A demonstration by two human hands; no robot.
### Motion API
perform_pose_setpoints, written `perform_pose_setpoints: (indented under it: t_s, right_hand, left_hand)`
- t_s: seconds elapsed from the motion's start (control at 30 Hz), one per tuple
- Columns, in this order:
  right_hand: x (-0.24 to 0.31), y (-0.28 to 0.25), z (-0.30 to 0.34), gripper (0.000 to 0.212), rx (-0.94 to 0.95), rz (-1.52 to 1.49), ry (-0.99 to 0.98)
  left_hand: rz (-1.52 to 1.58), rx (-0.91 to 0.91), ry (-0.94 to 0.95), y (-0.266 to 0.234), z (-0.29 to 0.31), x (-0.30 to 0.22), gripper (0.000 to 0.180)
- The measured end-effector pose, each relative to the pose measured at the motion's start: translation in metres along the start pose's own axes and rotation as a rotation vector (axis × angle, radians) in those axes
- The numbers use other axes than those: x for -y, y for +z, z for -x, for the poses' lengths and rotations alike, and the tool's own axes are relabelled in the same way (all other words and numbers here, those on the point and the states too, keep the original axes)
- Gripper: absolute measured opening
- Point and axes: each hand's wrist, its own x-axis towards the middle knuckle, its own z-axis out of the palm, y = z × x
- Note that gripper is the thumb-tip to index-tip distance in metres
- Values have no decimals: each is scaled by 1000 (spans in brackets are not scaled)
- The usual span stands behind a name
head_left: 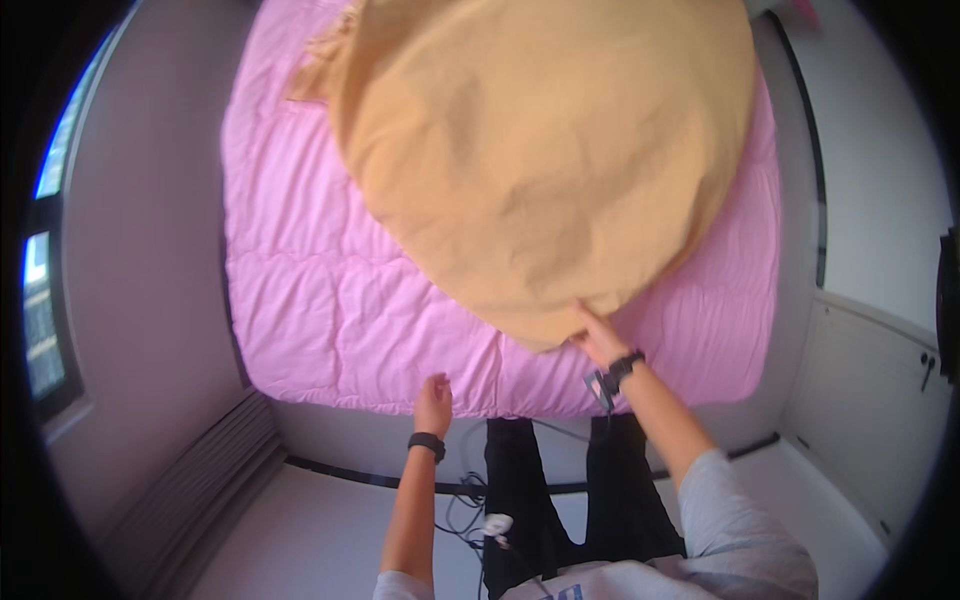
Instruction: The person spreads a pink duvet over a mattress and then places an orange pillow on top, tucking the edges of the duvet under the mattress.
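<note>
A large tan-yellow cloth [540, 150], like a bed sheet or duvet cover, lies bunched in a rounded heap over a pink quilted bedspread [300, 290]. At the cloth's near edge, the fingers of my right hand [598, 338] are closed on its fabric; the thumb side is partly hidden. My left hand [434, 400] hangs at the near edge of the pink bedspread, apart from the yellow cloth. Its fingers are loosely curled, and nothing shows in them. Each wrist wears a dark band, and a small dark device [601, 389] hangs beside the right one.
Dark cables [462, 500] and a white plug-like piece [497, 524] hang by my legs at the bed's near side. A window [45, 300] is in the left wall, with a ribbed grey panel [200, 490] below. A pale cabinet door [865, 400] stands at the right.
</note>
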Motion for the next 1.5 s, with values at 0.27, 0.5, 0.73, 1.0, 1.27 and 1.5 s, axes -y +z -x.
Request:
perform_pose_setpoints:
  t_s: [0.27,0.5,0.73,1.0,1.27,1.5]
  right_hand:
    - [330,71,-11,28,467,271,-768]
    - [203,-52,-29,74,-655,1168,-740]
    - [220,-34,-93,82,-941,1119,-888]
    - [231,-34,-109,15,-416,653,-789]
    - [120,110,101,7,1066,387,-152]
    - [77,58,87,13,672,347,-100]
  left_hand:
    - [-181,3,190,-12,-67,-17,24]
    - [-322,37,288,30,-117,-61,47]
    - [-846,293,44,88,-122,-56,92]
    - [-793,297,56,87,-134,-62,90]
    - [17,331,208,80,-134,-114,60]
    - [578,-9,281,55,-93,-148,43]
